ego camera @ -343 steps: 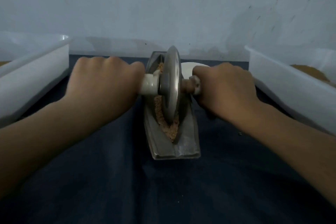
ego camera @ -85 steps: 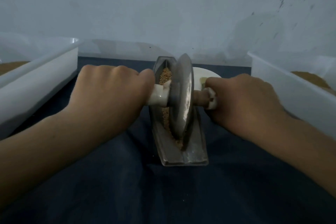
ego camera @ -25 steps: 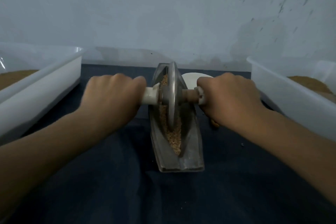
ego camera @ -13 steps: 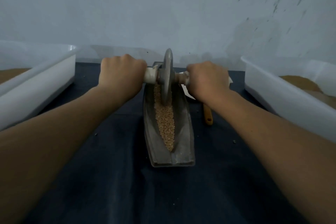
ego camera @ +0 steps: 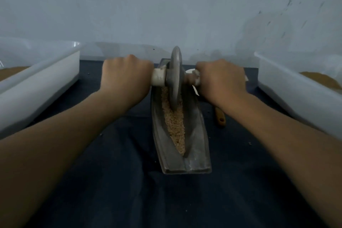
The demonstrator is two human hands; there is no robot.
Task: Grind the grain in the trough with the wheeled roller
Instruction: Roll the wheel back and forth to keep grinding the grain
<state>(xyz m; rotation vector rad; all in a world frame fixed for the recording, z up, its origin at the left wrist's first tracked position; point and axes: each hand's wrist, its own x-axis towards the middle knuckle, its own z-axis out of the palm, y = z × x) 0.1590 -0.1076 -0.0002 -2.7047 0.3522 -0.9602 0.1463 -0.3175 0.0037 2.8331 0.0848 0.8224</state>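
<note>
A long grey metal trough (ego camera: 199,140) lies lengthwise on the dark cloth, its groove filled with tan grain (ego camera: 175,126). The wheeled roller (ego camera: 175,79), a grey metal disc on a pale axle, stands upright in the far half of the groove. My left hand (ego camera: 125,77) grips the left end of the axle in a fist. My right hand (ego camera: 221,79) grips the right end the same way. The trough's far tip is hidden behind the disc.
A white plastic tub (ego camera: 37,81) with brown grain stands at the left, another white tub (ego camera: 299,96) with grain at the right. A wooden handle (ego camera: 220,117) lies right of the trough, partly under my right wrist. A pale wall rises close behind.
Over the last second the roller went from the middle of the trough to its far end, and now sits slightly nearer again. Both hands kept their grip on the axle.
</note>
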